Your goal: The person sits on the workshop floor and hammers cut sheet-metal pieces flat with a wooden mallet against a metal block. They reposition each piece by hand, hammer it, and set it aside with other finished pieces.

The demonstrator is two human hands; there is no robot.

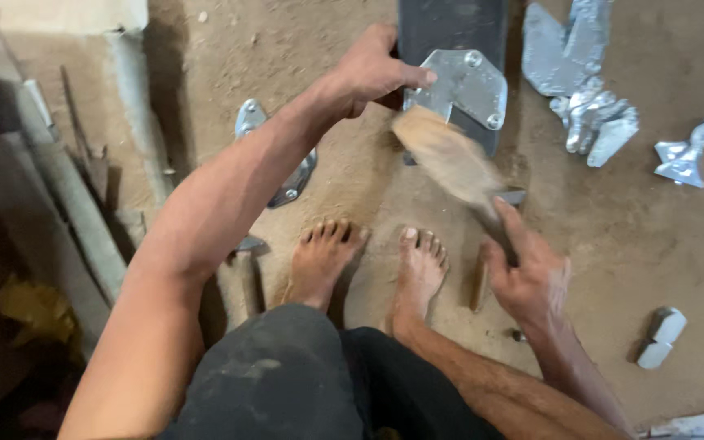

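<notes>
While the left hand (372, 69) pins a flat silvery metal plate with rivets (464, 88) on top of a dark steel block (450, 33) on the dirt floor (368, 179), fingers pressed on the plate's edge, the right hand (531, 281) has its fingers wrapped round a wooden-handled hammer (450, 159), blurred mid-swing. Looks like the hammering step; the strike needs to land clear of that thumb. No containers anywhere, just loose shiny metal brackets (592, 114) lying further right on the floor.

plate (466, 85) on block (450, 33), scraps (592, 114) right
</notes>
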